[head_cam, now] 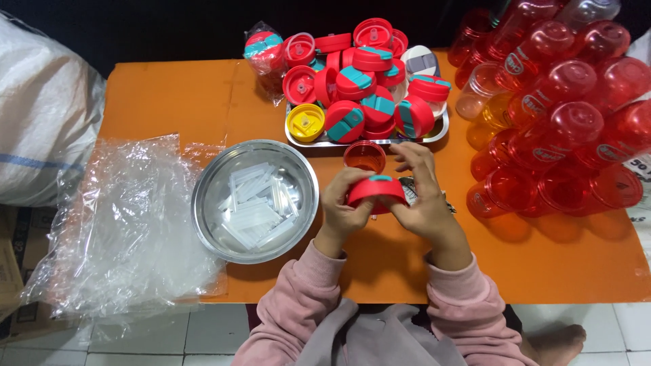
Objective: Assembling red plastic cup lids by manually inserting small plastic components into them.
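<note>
The wide orange bench (542,271) fills the view. At its left edge a big white woven sack (41,115) bulges, and beside it a crumpled sheet of clear plastic film (115,224) spreads across the bench corner. On the right, a heap of translucent red plastic cups (563,115) lies stacked on their sides. In the middle sits a round shiny steel bowl (255,200) holding short clear plastic strips (254,207). Behind it, a rectangular steel tray (434,133) carries a pile of red round lids with teal flip tabs (369,81), a yellow lid (305,122) among them. Just in front of the tray, both hands close around one red lid with a teal tab (375,191): the left hand (341,207) cups its left side, the right hand (420,196) pinches its right edge, fingers curled. A small red cap (364,156) rests just behind them.
</note>
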